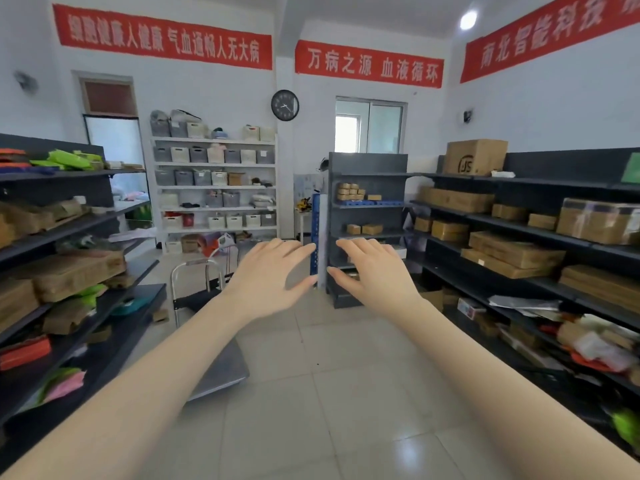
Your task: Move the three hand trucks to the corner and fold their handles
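A hand truck with a grey flat deck (225, 372) stands on the tiled floor left of centre, partly hidden by my left forearm. Its silver handle (194, 271) is upright at the far end. Behind it a second dark deck (195, 301) shows, mostly hidden. Both arms are stretched forward at chest height above the floor. My left hand (268, 280) is open with fingers spread, holding nothing, to the right of the handle. My right hand (372, 275) is also open and empty, close beside the left.
Dark shelving with cardboard and coloured bags (69, 271) lines the left side. Dark shelves of cardboard boxes (519, 254) line the right. A grey shelf unit (367, 209) and a blue perforated post (315, 233) stand ahead; white shelves with baskets (214, 188) are at the back wall.
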A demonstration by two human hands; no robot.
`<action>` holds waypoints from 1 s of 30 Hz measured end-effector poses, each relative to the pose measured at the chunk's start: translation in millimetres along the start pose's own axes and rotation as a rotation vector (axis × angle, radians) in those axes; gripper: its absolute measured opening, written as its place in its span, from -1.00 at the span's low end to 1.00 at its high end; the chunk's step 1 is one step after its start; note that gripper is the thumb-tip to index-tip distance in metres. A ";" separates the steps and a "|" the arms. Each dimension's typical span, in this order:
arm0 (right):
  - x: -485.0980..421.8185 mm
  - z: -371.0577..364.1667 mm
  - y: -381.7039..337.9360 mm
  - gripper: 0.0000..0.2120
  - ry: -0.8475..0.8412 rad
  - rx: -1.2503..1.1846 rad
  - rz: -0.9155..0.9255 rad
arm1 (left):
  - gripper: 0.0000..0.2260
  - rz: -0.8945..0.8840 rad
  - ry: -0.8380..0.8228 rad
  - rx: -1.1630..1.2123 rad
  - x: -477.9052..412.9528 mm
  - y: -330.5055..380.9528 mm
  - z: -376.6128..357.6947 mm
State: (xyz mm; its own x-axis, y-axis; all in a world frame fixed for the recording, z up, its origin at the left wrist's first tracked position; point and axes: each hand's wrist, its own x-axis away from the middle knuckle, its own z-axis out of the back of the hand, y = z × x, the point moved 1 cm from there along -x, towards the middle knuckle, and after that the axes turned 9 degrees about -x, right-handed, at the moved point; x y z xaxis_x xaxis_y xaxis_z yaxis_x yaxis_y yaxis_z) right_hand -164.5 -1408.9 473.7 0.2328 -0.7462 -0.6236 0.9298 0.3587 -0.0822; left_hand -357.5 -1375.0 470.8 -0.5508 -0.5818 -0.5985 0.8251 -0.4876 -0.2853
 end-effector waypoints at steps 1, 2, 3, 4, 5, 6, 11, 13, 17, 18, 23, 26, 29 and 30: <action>-19.9 -11.8 9.6 -0.51 0.003 -0.003 -0.003 | -0.41 -0.002 0.003 0.003 -18.1 -10.7 -15.0; -38.5 -22.4 19.7 -0.51 0.002 0.003 -0.002 | -0.42 -0.003 0.005 0.013 -35.3 -21.0 -29.3; -56.2 -33.1 30.6 -0.51 -0.003 0.013 -0.003 | -0.42 -0.008 0.002 0.026 -52.1 -31.1 -44.4; -72.5 -44.0 41.9 -0.51 -0.008 0.021 -0.008 | -0.43 -0.014 -0.003 0.037 -68.1 -40.8 -60.2; -88.3 -55.3 54.1 -0.50 -0.009 0.026 -0.016 | -0.43 -0.020 -0.007 0.043 -83.7 -50.3 -76.5; -103.4 -67.1 66.4 -0.50 -0.009 0.028 -0.026 | -0.43 -0.023 -0.007 0.046 -99.0 -60.0 -93.5; -176.9 -133.6 125.1 -0.51 -0.033 0.026 -0.027 | -0.39 -0.035 -0.024 0.051 -167.6 -106.9 -180.5; -210.5 -161.4 149.4 -0.50 -0.031 0.021 -0.017 | -0.40 -0.043 -0.025 0.022 -193.9 -127.2 -217.9; -288.4 -220.6 199.5 -0.51 -0.013 -0.012 0.041 | -0.40 0.012 -0.052 -0.011 -251.6 -176.3 -287.5; -308.4 -234.1 211.6 -0.50 -0.015 -0.019 0.055 | -0.40 0.034 -0.061 -0.017 -265.6 -188.8 -301.9; -403.2 -308.0 261.7 -0.49 -0.012 -0.099 0.078 | -0.45 0.120 -0.085 -0.056 -331.2 -252.0 -375.2; -444.1 -360.1 282.9 -0.51 -0.065 -0.140 0.108 | -0.43 0.149 -0.111 -0.086 -356.8 -288.0 -418.9; -491.7 -410.7 310.2 -0.51 -0.075 -0.188 0.117 | -0.44 0.166 -0.140 -0.115 -380.6 -326.5 -465.0; -508.4 -427.9 318.5 -0.50 -0.080 -0.196 0.123 | -0.45 0.169 -0.153 -0.124 -389.1 -339.1 -481.2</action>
State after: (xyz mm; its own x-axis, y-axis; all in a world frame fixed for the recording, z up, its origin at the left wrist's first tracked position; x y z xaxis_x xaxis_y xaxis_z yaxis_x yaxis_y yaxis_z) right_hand -108.7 -675.3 431.9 0.3696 -0.7295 -0.5755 0.8220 0.5455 -0.1634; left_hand -362.4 -670.0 440.2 -0.4088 -0.7444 -0.5280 0.9109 -0.2970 -0.2866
